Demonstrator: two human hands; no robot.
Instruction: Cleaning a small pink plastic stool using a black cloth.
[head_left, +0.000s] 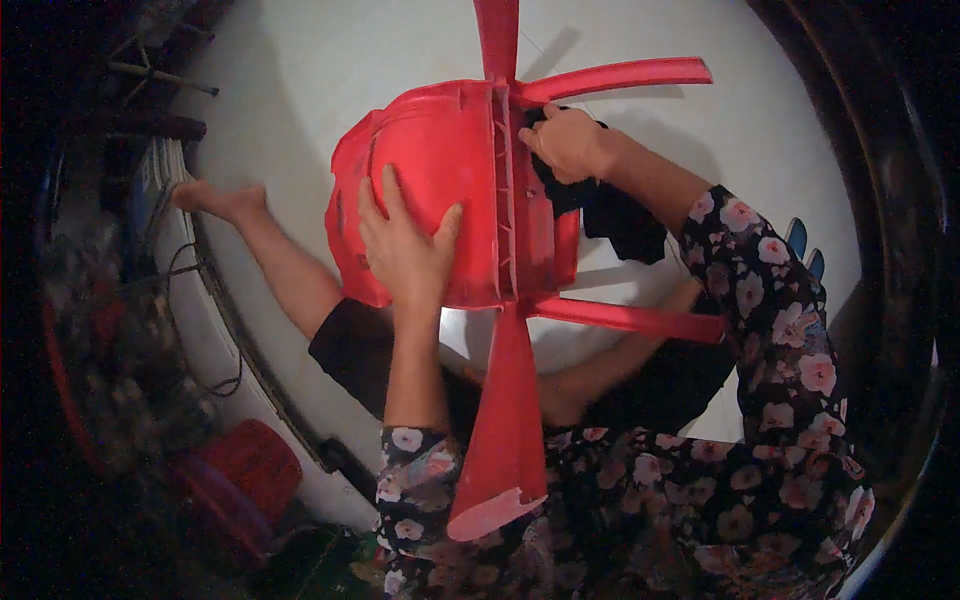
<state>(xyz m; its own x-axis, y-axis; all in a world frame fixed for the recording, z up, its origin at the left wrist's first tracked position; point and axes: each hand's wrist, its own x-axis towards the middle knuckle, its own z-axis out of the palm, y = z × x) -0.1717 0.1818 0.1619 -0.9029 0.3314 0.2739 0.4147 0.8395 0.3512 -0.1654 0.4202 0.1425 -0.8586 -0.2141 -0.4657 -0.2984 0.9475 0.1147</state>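
Observation:
A red plastic chair lies on its side on the floor in front of me, its legs spreading outward, one toward my body. My left hand rests on the broad red panel with its fingers apart. Bunched black cloth hangs or lies against the chair's right side. My right hand pinches part of this cloth close to the base of the upper leg. Whether the cloth is fastened to the chair cannot be told.
My bare legs lie to both sides of the chair on the pale floor. At the left are a dark cable, a red container and blurred clutter. A pair of blue slippers lies at the right, near my sleeve.

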